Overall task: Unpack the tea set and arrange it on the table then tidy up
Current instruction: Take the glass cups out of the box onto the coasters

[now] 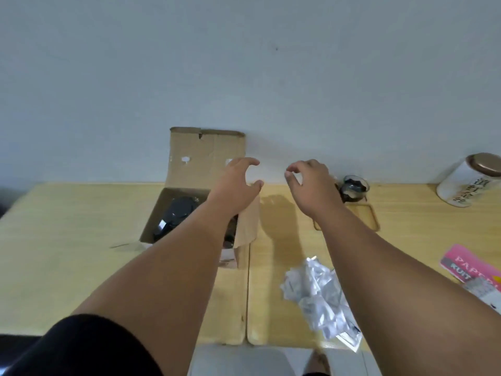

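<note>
A white canister (466, 180) stands at the tabletop's (67, 240) far right corner. A pink packet (469, 264) lies at the right edge and crumpled plastic wrap (317, 294) near the front edge. The cardboard box (206, 150) sits at the far edge, opening upward, its long axis running front to back and its flap upright against the wall, with dark wrapped pieces (177, 213) inside. The left hand (235, 183) hovers over its right wall, fingers spread and curved, holding nothing. The right hand (311, 185), loosely curled and empty, partly hides a glass pitcher (353, 188).

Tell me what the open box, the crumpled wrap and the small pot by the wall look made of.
Box: brown cardboard, matte, with a ragged flap edge and punched holes.
Wrap: probably thin plastic film or foil; silvery, glossy, sharply creased.
Pot: seemingly clear glass; see-through wall with glints, something dark inside.
</note>
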